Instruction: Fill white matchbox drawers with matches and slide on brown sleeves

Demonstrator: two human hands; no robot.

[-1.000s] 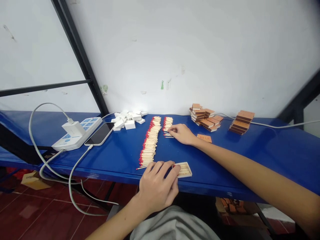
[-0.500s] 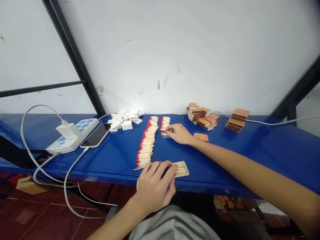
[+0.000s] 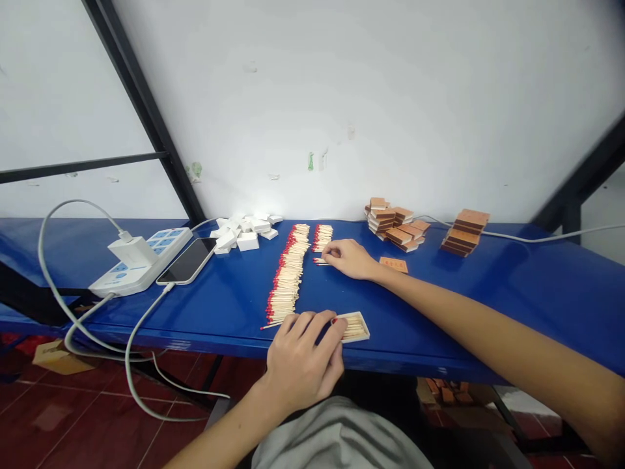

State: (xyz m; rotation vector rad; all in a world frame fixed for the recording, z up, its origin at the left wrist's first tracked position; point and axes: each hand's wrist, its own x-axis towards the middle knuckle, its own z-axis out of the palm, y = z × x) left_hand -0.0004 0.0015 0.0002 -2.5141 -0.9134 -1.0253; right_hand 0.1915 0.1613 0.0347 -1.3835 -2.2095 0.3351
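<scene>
My left hand (image 3: 305,355) rests at the table's front edge, its curled fingers on the left end of a white matchbox tray (image 3: 360,334). Red-tipped matches (image 3: 352,327) lie in this tray, partly covered by my fingers. Farther back, my right hand (image 3: 349,258) has its fingertips pinched at a few loose matches (image 3: 319,261). These lie just in front of a short row of matches (image 3: 323,238). To the left runs a longer row of matches (image 3: 286,277), red heads facing left. An orange matchbox (image 3: 393,264) lies flat beside my right wrist.
White trays (image 3: 247,232) are heaped at the back left. Brown matchboxes (image 3: 390,225) form a pile at the back, with a neater stack (image 3: 465,232) to its right. A phone (image 3: 188,262), a power strip (image 3: 141,260) and white cables occupy the blue table's left side.
My right fingertips have drawn in slightly at the loose matches. My left hand stays on the tray, and the view has shifted a little.
</scene>
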